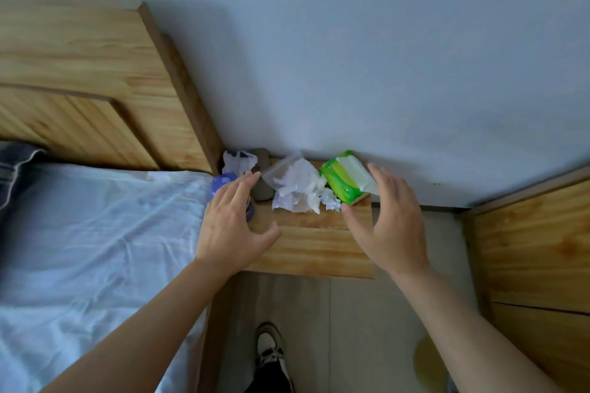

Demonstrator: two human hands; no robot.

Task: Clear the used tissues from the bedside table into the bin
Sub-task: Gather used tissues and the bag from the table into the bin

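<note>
1. Crumpled used tissues (298, 190) lie heaped at the back of a wooden bedside table (313, 246), close to the wall, with a smaller wad just beside them on the right.
2. A green tissue pack (343, 183) touches the heap on its right; a grey object (263, 191) and a purple container (223, 183) stand to its left.
3. The left hand (233, 226) is held over the table's left edge, fingers spread wide, holding nothing.
4. The right hand (389, 217), likewise splayed and empty, is raised near the pack.
5. A bed sheet (95, 233) and wooden headboard (79, 73) flank the table.
</note>
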